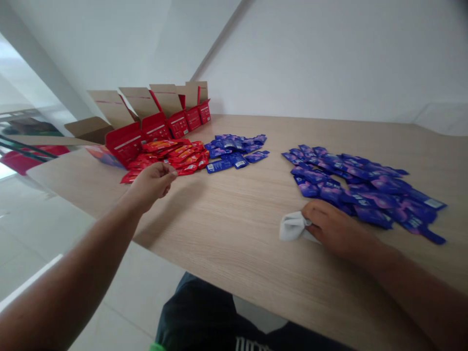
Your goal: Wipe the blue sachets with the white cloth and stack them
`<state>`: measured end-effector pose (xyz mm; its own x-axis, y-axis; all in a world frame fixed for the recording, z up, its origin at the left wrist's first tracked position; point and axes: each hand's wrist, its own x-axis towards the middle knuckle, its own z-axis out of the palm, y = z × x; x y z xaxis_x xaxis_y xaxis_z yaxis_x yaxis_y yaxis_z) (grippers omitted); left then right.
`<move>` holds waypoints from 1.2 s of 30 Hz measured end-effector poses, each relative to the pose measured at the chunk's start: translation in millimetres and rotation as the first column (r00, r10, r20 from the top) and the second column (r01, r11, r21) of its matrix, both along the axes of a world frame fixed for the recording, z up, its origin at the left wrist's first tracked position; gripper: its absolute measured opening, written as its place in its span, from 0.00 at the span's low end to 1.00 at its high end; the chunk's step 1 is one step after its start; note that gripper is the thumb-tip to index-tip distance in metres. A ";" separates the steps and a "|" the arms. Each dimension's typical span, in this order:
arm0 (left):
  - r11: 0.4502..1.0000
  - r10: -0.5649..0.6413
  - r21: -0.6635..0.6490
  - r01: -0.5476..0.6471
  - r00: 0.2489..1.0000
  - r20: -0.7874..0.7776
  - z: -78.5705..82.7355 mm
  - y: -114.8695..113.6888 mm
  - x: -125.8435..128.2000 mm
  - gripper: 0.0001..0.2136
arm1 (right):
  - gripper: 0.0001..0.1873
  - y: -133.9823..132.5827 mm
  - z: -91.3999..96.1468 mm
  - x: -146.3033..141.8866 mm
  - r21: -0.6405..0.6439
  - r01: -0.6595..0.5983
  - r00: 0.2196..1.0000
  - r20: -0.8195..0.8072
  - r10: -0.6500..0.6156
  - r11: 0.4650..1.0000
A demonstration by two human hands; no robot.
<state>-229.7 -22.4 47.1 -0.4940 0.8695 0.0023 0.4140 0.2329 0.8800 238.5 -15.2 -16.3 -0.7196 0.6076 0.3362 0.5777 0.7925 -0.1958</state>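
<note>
Head view: the right hand [332, 226] holds a bunched white cloth [292, 227], its material not certain, low over the counter [226, 209], just beside the near edge of the larger group of blue packets [365, 183]. That grip is pinching the cloth, with its loose end pointing left. The left hand [153, 183] is near the red packets [188, 155]; its grip is pressed together, fingers curled, no item visible within. Contact with the packets cannot be confirmed. A smaller blue group [236, 145] lies beside the red packets, and opened red boxes [157, 126] stand in a row behind these. Assessment: the cloth is best kept gathered, loose end tucked in, and moved over bare surface only; dragging it across the packets would probably disturb them. Light, even pressure should suffice.
</note>
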 end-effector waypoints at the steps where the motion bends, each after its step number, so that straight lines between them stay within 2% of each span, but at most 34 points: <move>1: 0.987 -0.157 0.027 0.158 0.987 -0.043 -0.5 -2.7 15.4 0.10 | 0.08 -2.2 2.3 -2.0 -0.001 -0.008 1.000 0.025 0.008 1.000; 3: 0.926 -0.373 0.004 0.378 0.917 -0.142 0.1 -6.0 47.6 0.10 | 0.10 -7.4 7.3 -6.9 -0.005 -0.035 0.997 0.069 0.035 0.999; 6: 0.828 -0.556 -0.081 0.556 0.790 -0.258 2.0 -2.2 97.4 0.08 | 0.10 -14.7 14.5 -14.6 -0.008 -0.057 0.994 0.092 0.057 0.998; 8: 0.740 -0.657 -0.140 0.658 0.662 -0.360 0.9 7.0 130.6 0.06 | 0.11 -17.8 18.1 -17.9 -0.026 -0.060 0.993 0.096 0.062 0.998; 13: 0.554 -0.721 -0.214 0.805 0.335 -0.607 -13.6 43.8 205.8 0.05 | 0.10 -18.0 19.8 -18.8 -0.041 -0.057 0.996 0.072 0.060 0.998; 15: 0.496 -0.695 -0.207 0.843 0.243 -0.676 -20.3 59.5 230.9 0.06 | 0.09 -16.6 18.7 -18.8 -0.041 -0.056 0.996 0.064 0.058 0.998; 16: 0.477 -0.683 -0.194 0.857 0.223 -0.695 -22.8 66.7 242.5 0.06 | 0.09 -16.0 18.1 -19.1 -0.037 -0.054 0.997 0.061 0.056 0.998; 19: 0.435 -0.664 -0.150 0.888 0.204 -0.720 -25.4 85.2 275.2 0.06 | 0.09 -14.6 16.7 -20.3 -0.024 -0.043 0.997 0.067 0.044 0.999; 20: 0.442 -0.664 -0.141 0.886 0.218 -0.715 -24.9 90.4 285.7 0.07 | 0.09 -14.3 16.4 -20.7 -0.021 -0.042 0.996 0.072 0.043 0.999; 24: 0.551 -0.658 -0.168 0.817 0.302 -0.689 -22.6 110.9 325.5 0.12 | 0.10 -13.4 15.8 -21.6 -0.017 -0.048 0.996 0.078 0.049 0.999; 27: 0.577 -0.658 -0.200 0.792 0.306 -0.688 -25.8 126.4 349.7 0.16 | 0.10 -13.2 16.0 -22.0 -0.011 -0.044 0.996 0.078 0.044 0.999; 30: 0.586 -0.677 -0.228 0.777 0.315 -0.665 -29.7 137.9 367.6 0.15 | 0.10 -13.1 16.6 -22.8 0.003 -0.037 0.996 0.087 0.036 0.999; 33: 0.571 -0.730 -0.267 0.776 0.330 -0.599 -30.5 143.8 379.8 0.13 | 0.08 -12.2 16.8 -23.6 0.010 -0.046 0.995 0.087 0.045 0.999; 36: 0.563 -0.779 -0.290 0.774 0.380 -0.499 -30.5 147.0 386.6 0.11 | 0.07 -10.8 16.3 -24.0 0.003 -0.059 0.995 0.077 0.059 0.998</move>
<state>156.9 124.6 16.5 0.4866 0.8736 -0.0042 0.7834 -0.4343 0.4447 214.5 -25.9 0.0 -0.7780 0.5616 0.2816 0.5431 0.8265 -0.1479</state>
